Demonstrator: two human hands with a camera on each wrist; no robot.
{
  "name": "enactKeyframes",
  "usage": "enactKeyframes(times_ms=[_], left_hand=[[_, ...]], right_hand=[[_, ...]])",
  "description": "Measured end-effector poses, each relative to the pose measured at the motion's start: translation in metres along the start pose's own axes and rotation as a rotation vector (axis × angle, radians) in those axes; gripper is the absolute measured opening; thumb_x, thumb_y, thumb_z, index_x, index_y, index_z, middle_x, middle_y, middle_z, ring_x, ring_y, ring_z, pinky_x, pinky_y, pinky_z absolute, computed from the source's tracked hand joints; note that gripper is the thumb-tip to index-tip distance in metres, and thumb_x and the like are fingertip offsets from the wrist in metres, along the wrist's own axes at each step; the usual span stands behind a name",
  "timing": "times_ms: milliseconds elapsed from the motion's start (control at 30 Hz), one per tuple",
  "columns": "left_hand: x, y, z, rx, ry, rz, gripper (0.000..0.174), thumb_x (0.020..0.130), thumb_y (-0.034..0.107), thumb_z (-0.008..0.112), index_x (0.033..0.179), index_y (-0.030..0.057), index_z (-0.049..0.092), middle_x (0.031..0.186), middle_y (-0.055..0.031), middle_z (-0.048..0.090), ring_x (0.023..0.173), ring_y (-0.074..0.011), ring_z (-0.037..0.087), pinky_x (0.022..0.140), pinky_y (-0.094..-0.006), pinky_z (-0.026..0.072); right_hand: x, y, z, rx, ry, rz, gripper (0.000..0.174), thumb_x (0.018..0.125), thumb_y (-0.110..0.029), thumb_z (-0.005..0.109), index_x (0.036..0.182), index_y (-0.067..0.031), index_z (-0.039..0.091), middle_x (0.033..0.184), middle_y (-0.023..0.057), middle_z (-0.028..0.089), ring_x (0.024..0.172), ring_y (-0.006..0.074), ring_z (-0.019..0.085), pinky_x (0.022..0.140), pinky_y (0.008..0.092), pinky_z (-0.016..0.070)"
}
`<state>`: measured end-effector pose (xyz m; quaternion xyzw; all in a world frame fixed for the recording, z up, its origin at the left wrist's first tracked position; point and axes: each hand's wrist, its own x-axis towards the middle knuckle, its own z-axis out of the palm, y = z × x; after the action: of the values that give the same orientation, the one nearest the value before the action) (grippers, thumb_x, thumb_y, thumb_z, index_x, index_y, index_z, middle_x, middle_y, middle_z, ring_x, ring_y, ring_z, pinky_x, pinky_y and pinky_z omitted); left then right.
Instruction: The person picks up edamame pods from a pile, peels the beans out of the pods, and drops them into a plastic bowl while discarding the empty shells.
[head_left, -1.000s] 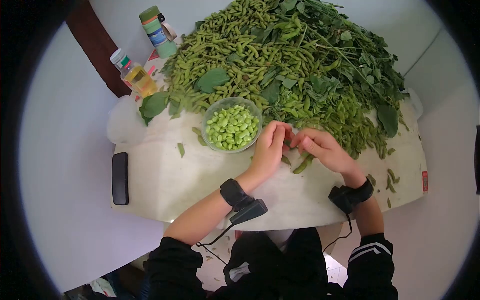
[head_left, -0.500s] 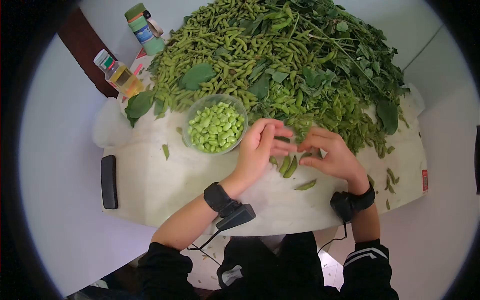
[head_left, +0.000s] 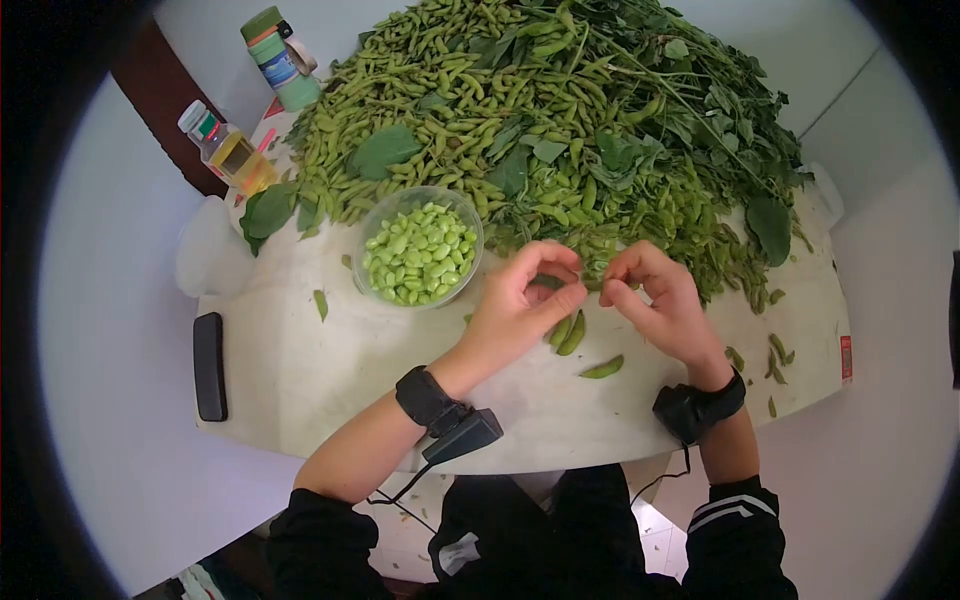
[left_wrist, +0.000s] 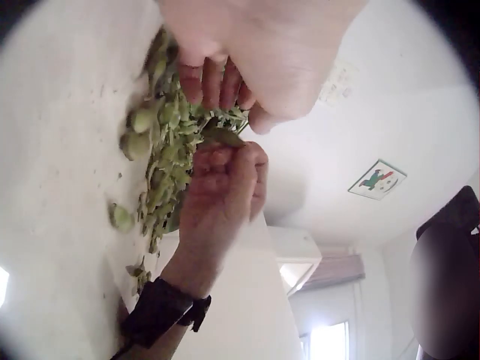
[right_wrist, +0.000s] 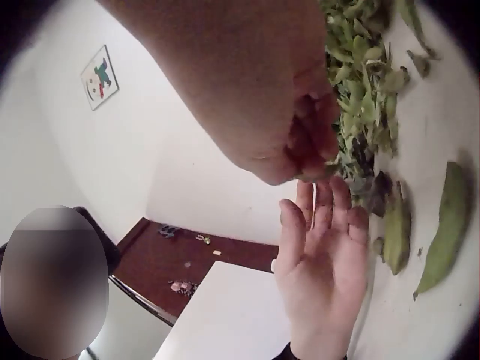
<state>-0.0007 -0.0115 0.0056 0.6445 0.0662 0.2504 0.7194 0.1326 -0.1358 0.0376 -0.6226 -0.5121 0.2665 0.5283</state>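
- Pinches a slim green pod between thumb and fingertips of right hand.
- Holds left hand just beside, fingers loosely bent.
- Shows smooth beans in round, clear bowl, near heaped, curved pods.
- Bears blue label on bottle, writing unreadable.

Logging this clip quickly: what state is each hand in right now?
Left hand: open, palm bare; whether its fingertips touch anything can't be told.
Right hand: closed, pinching a slim green bean pod.
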Motion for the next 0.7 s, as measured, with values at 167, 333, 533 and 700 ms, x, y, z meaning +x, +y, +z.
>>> enactKeyframes(times_ms=[167,333,533,700], left_hand=[[-0.002,-0.006,-0.001,-0.075,-0.113,-0.041,0.021,0.082,0.01,0.057,0.099,-0.0001,0.048,0.088,-0.0036,0.054,0.079,-0.0076,0.052,0.068,-0.0203,0.044],[-0.001,-0.009,-0.004,-0.037,-0.044,-0.041,0.014,0.084,0.009,0.055,0.094,0.0,0.052,0.08,-0.0012,0.056,0.072,-0.0052,0.052,0.058,-0.0172,0.0409],[0.002,0.007,0.002,0.435,0.022,0.372,0.019,0.073,0.004,0.063,0.09,0.002,0.056,0.079,-0.0043,0.056,0.066,-0.0134,0.056,0.054,-0.0241,0.0452],[0.0,0.012,0.0,0.665,0.008,0.477,0.022,0.064,-0.004,0.067,0.085,-0.0007,0.059,0.083,-0.0089,0.058,0.067,-0.0165,0.058,0.057,-0.0245,0.0488]], right_hand=[[-0.001,0.0,0.006,0.266,0.022,0.077,0.008,0.083,-0.008,0.05,0.082,0.0001,0.048,0.072,0.0027,0.053,0.069,0.0092,0.055,0.061,0.0235,0.0434],[0.003,0.0,0.001,-0.174,-0.101,-0.044,0.013,0.084,-0.012,0.048,0.08,-0.0002,0.05,0.065,0.0049,0.051,0.061,0.0107,0.052,0.053,0.024,0.0402],[0.001,0.004,0.006,-0.202,-0.082,-0.063,0.021,0.083,-0.016,0.051,0.071,0.0006,0.055,0.058,0.005,0.049,0.05,0.0111,0.042,0.045,0.026,0.0335],[-0.002,-0.001,0.01,-0.076,-0.042,0.076,0.019,0.082,-0.013,0.052,0.071,0.0022,0.056,0.055,0.0041,0.045,0.05,0.0092,0.038,0.046,0.0249,0.0319]])
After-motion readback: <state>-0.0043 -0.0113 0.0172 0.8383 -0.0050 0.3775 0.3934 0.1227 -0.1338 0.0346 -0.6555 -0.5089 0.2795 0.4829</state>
